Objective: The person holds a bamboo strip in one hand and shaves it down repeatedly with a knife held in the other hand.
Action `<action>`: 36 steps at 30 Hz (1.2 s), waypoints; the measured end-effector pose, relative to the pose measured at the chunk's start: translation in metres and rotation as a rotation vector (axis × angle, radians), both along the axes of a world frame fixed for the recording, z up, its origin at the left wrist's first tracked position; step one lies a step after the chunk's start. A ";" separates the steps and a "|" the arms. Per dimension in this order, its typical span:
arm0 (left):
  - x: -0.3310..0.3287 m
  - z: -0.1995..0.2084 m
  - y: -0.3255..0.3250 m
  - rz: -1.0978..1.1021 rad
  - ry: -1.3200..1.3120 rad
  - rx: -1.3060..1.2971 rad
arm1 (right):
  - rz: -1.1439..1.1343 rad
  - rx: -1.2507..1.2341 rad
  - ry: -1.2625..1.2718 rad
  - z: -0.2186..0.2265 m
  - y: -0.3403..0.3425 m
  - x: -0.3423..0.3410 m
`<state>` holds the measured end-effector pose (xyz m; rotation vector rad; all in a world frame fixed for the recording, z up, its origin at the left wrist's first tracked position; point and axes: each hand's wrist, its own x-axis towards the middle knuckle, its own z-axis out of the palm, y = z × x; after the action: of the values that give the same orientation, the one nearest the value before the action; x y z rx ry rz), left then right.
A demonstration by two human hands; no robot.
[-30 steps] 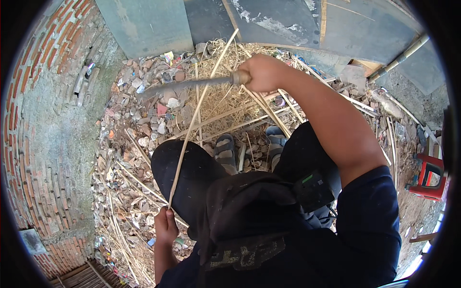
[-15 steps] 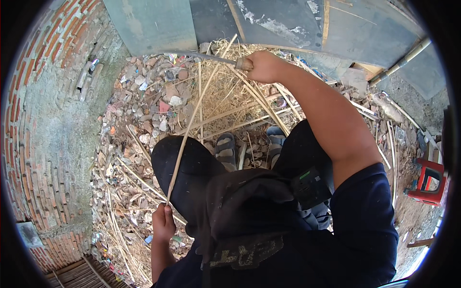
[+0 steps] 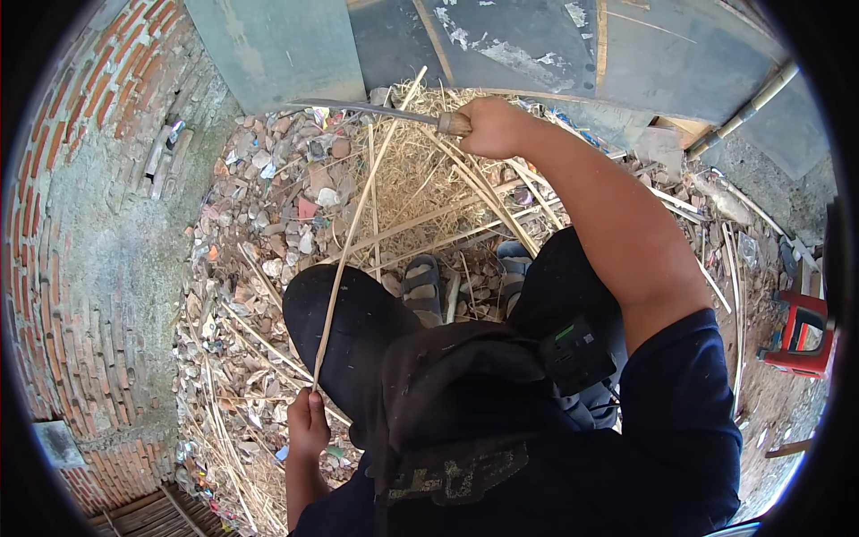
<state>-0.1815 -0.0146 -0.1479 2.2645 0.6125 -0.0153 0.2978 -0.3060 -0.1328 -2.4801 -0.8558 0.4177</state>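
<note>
The left hand [image 3: 307, 425] had its grip clamped on a long, pale, woody strip [image 3: 355, 228] slanting over the black-clad left knee [image 3: 371, 313]; the right hand [image 3: 495, 128], farther off, clasped a wooden-handled grey knife [image 3: 385, 111]. Light strokes, angled off that knee, seemed best.

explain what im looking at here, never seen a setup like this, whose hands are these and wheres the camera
There's no machine: these are a person's bare hands. The left of two head-worn fisheye cameras looks down, so straight edges bend near the rim. The left hand grips the lower end of a long pale strip. The right hand holds a long knife by its wooden handle; its blade crosses the strip in view, though I can't tell whether they touch. On the ground lie stony rubble and straw-like shavings.
</note>
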 end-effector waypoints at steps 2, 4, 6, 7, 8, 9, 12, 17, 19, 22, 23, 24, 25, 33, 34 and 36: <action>-0.001 0.001 0.002 -0.002 0.029 -0.015 | 0.055 0.003 -0.010 0.004 0.010 -0.006; 0.003 0.007 -0.003 -0.012 0.022 0.018 | 0.193 -0.010 -0.112 0.020 0.017 -0.026; 0.003 0.004 -0.002 -0.030 -0.005 0.085 | 0.179 -0.021 -0.060 0.020 0.011 -0.019; 0.007 -0.001 0.004 -0.037 0.012 0.044 | 0.160 -0.033 -0.014 0.022 0.007 -0.011; 0.002 -0.001 0.000 -0.024 0.010 0.037 | -0.038 -0.109 0.108 0.021 0.005 -0.004; 0.006 -0.002 0.000 -0.020 0.000 0.035 | -0.044 -0.105 0.098 0.014 0.001 0.006; 0.006 0.005 0.005 -0.041 0.039 0.046 | -0.066 -0.059 -0.069 0.000 -0.011 0.013; 0.010 0.016 -0.002 -0.043 0.083 0.077 | 0.131 -0.085 -0.083 0.013 0.007 -0.014; 0.006 0.003 0.001 -0.048 -0.015 0.067 | 0.190 -0.031 -0.060 0.014 0.008 -0.012; 0.006 -0.002 0.004 -0.027 0.003 0.008 | -0.007 0.021 -0.029 0.005 -0.014 0.015; 0.009 0.000 0.002 -0.034 -0.004 0.008 | -0.152 0.046 -0.014 -0.005 -0.021 0.022; 0.011 0.009 0.000 -0.042 0.033 0.024 | -0.126 0.009 -0.120 -0.006 -0.023 0.020; 0.013 0.016 -0.002 -0.051 0.069 0.039 | -0.130 0.010 -0.122 -0.007 -0.023 0.021; 0.009 0.020 -0.006 -0.028 0.075 0.138 | 0.148 -0.074 -0.215 0.029 -0.006 -0.011; 0.010 0.020 -0.007 -0.031 0.070 0.138 | 0.144 -0.075 -0.219 0.024 -0.012 -0.004; 0.013 0.021 -0.008 -0.020 0.108 0.107 | -0.155 -0.044 -0.109 0.005 -0.026 0.020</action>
<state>-0.1680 -0.0227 -0.1272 2.3850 0.6610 -0.1180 0.3181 -0.3319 -0.1282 -2.6073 -0.6955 0.2515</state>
